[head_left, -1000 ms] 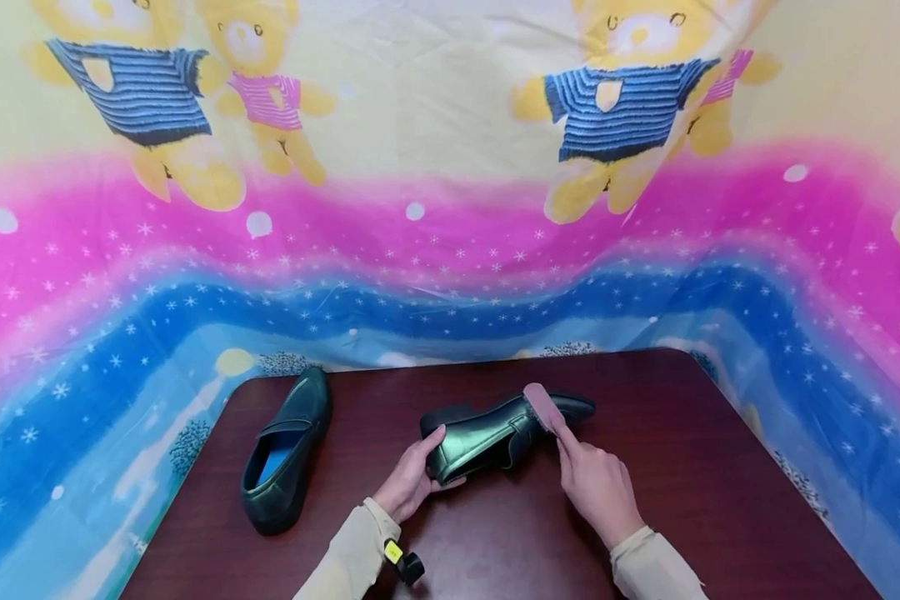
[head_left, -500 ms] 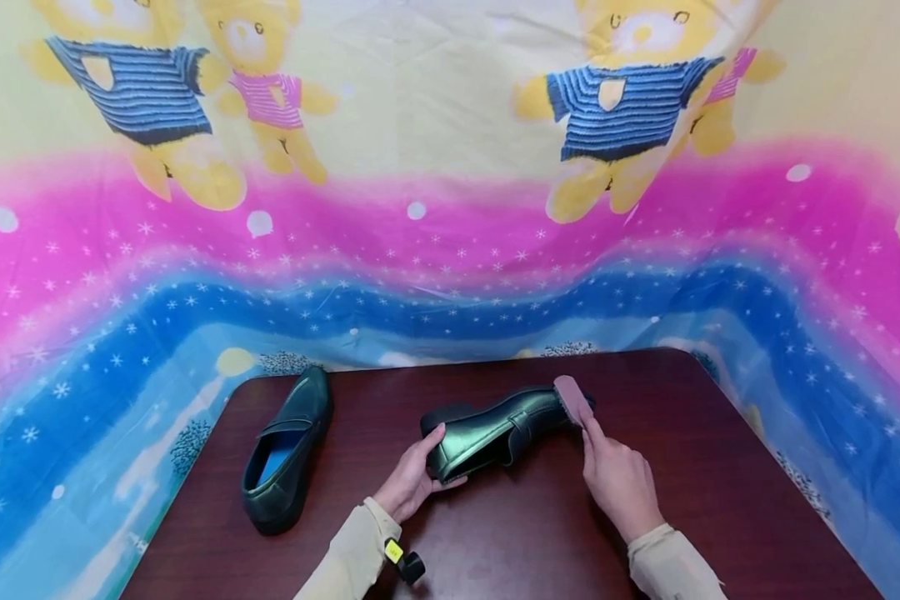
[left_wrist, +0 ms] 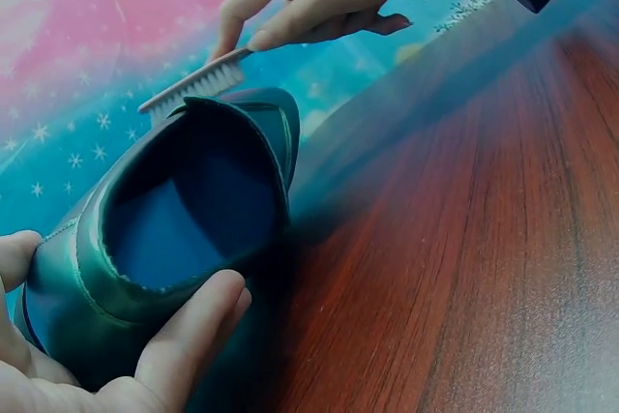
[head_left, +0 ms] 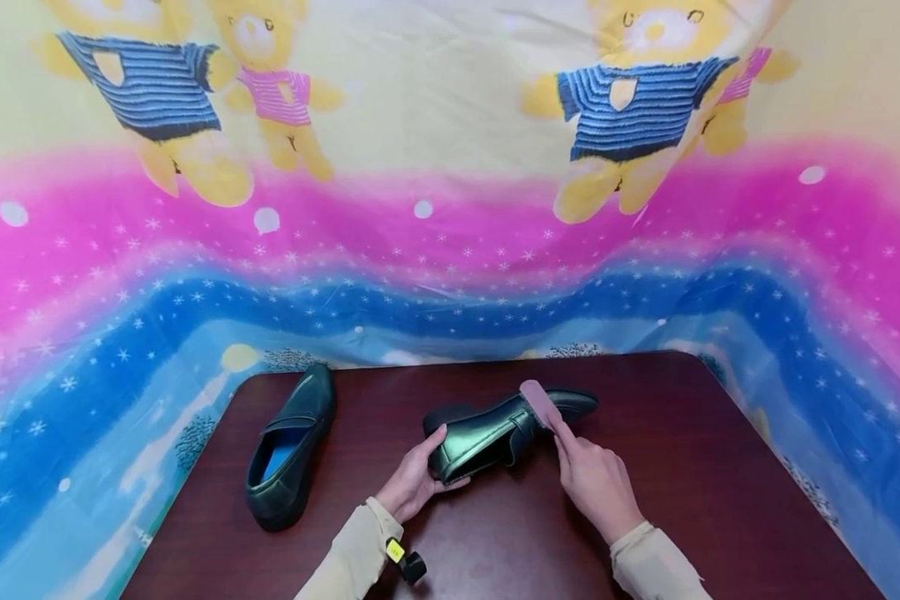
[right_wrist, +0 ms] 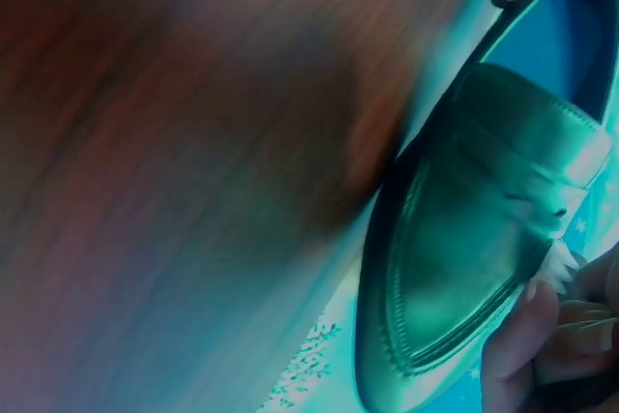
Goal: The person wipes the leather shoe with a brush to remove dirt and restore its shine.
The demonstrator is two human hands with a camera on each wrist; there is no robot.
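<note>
My left hand (head_left: 411, 483) grips the heel end of a dark green, glossy loafer (head_left: 471, 443). The loafer is tipped on its side, its opening towards me and its toe pointing right. A small brush with a pinkish back (head_left: 542, 407) lies across the upper, near the strap. Its handle is pinched in my right hand (head_left: 598, 485). In the left wrist view, white bristles (left_wrist: 198, 92) touch the loafer just beyond its opening, and a blue insole (left_wrist: 164, 229) shows inside. The right wrist view shows the stitched toe (right_wrist: 455, 287), with the brush mostly hidden behind my fingers.
A matching loafer (head_left: 291, 450) stands upright at the left of the dark red-brown table (head_left: 720, 500), its toe towards the back. Behind the table hangs a cloth printed with bears and snowflakes (head_left: 435, 250). A black wrist device (head_left: 412, 568) is strapped at my left sleeve.
The brush went right to the toe half a second ago and is now back left near the strap. My left hand keeps its hold on the loafer. The head view has shifted slightly.
</note>
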